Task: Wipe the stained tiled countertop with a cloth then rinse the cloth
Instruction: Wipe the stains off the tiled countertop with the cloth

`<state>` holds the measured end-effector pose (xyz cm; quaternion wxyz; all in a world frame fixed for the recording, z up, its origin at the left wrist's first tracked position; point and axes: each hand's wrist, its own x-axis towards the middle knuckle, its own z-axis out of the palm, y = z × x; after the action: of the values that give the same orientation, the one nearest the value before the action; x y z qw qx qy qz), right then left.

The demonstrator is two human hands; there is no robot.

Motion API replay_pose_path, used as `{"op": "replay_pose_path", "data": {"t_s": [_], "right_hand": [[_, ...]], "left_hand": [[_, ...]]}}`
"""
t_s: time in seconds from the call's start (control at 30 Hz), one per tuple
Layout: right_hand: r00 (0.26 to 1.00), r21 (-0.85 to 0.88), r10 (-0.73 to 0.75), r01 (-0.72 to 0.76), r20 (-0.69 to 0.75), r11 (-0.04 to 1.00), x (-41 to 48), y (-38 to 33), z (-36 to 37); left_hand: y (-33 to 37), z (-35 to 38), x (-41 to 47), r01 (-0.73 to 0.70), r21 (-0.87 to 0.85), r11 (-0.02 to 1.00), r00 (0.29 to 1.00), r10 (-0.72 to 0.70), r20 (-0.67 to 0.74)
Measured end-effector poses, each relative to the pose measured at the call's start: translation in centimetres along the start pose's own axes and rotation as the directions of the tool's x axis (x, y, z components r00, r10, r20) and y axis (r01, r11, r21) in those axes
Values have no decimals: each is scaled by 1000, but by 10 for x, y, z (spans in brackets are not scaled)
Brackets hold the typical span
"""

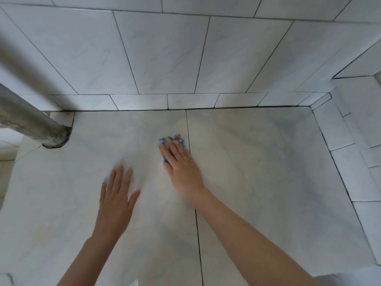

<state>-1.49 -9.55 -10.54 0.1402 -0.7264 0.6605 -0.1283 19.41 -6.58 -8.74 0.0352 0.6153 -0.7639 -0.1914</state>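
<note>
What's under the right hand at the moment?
A blue cloth, pressed flat on the tiled countertop by the right hand. Only the cloth's edges show beyond the hand; the rest, and any stain beneath, is covered.

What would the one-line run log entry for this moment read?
phase: wiping | right hand: flat, pressing blue cloth on countertop | left hand: flat on countertop | rinse: not yet

The worktop (pixel 257 162) is smooth, pale marbled tile with dark grout lines, faintly sheened. The blue cloth (pixel 175 140) looks nubby and soft. The pipe (pixel 26 118) is dull grey metal, rough and crusted at its base.
</note>
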Motion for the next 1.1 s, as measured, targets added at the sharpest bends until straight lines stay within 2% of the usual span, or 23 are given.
{"op": "replay_pose_path", "data": {"t_s": [0.07, 0.17, 0.27, 0.37, 0.4, 0.47, 0.63, 0.73, 0.9, 1.0, 1.1], "right_hand": [[999, -38, 53, -53, 1, 998, -20, 27, -11], [963, -28, 262, -264, -66, 964, -53, 77, -34], [881, -12, 455, -460, -130, 888, -90, 121, -57], [775, 62, 611, -610, -160, 790, -114, 125, -60], [774, 73, 609, -607, -172, 792, -116, 116, -56], [821, 87, 545, -539, -168, 838, -113, 85, -42], [960, 100, 264, -255, -91, 962, -123, -48, 13], [991, 139, 128, -120, -48, 983, -136, -110, 34], [998, 160, 57, -53, -19, 986, -140, -92, 23], [986, 149, 155, -145, -58, 978, -145, -57, 9], [962, -18, 271, -272, -27, 962, -158, -24, -3]], "left_hand": [[-2, -1, 0, -13, -9, 1000, 1000, 13, 1], [-6, -1, -5, -15, -24, 1000, 1000, 15, 8], [-11, -2, -13, -12, -38, 999, 1000, 12, 2], [-17, -3, -23, -9, -42, 999, 1000, 8, -6], [-18, -3, -26, -6, -44, 999, 1000, 5, -10], [-20, -5, -31, 7, -52, 999, 1000, -7, 3], [-28, -6, -48, 10, -32, 999, 1000, -10, 3], [-37, -6, -59, 12, -7, 1000, 1000, -12, 1], [-49, -12, -74, 23, 14, 1000, 1000, -24, 18], [-62, -16, -83, 25, 30, 999, 999, -26, 47], [-77, -21, -92, 10, 51, 999, 996, -14, 87]]}}
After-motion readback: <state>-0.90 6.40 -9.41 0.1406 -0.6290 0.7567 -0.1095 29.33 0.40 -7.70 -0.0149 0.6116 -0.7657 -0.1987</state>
